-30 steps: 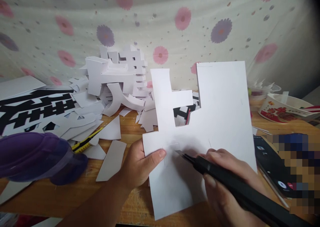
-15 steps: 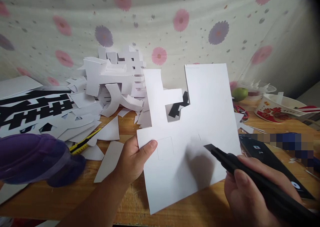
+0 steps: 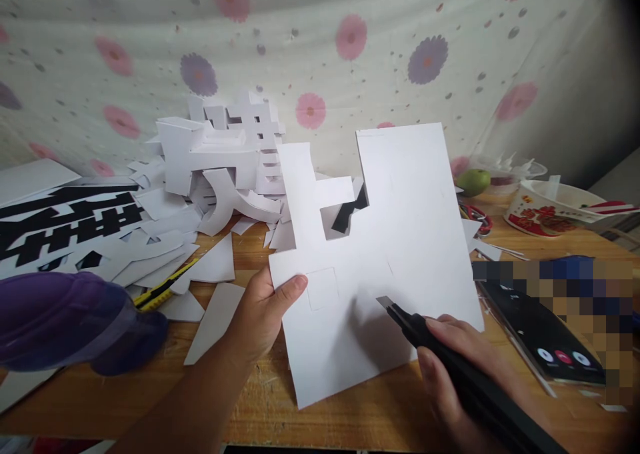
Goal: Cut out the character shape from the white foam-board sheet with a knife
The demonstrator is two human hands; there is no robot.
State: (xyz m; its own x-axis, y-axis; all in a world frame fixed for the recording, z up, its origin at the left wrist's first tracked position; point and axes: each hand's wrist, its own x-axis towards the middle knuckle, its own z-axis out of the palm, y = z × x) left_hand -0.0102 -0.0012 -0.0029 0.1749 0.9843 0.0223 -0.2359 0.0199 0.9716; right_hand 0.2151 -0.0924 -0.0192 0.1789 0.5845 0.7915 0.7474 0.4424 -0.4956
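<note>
My left hand [image 3: 267,311] grips the left edge of a white foam board [image 3: 410,241], thumb on its face. The board is held tilted up over the wooden table. A notch with angular edges is cut into its top, and a faint pencilled rectangle shows beside my thumb. In my right hand [image 3: 450,354] is a black utility knife [image 3: 450,367], its short blade pointing up and left, close to the board's face. Whether the blade touches the board I cannot tell. A short pencil or cut line lies just above the blade.
White cut-out shapes [image 3: 220,154] are piled at the back. Black-printed sheets [image 3: 65,221], a yellow utility knife [image 3: 165,286] and a purple object [image 3: 75,321] lie left. Right are a phone [image 3: 540,327], a patterned bowl [image 3: 545,211] and a green fruit [image 3: 473,182]. A flowered curtain [image 3: 380,101] hangs behind.
My right hand has moved the knife left across the board's face. The short line there looks longer now. The whole view has shifted slightly, and the phone's screen shows call buttons.
</note>
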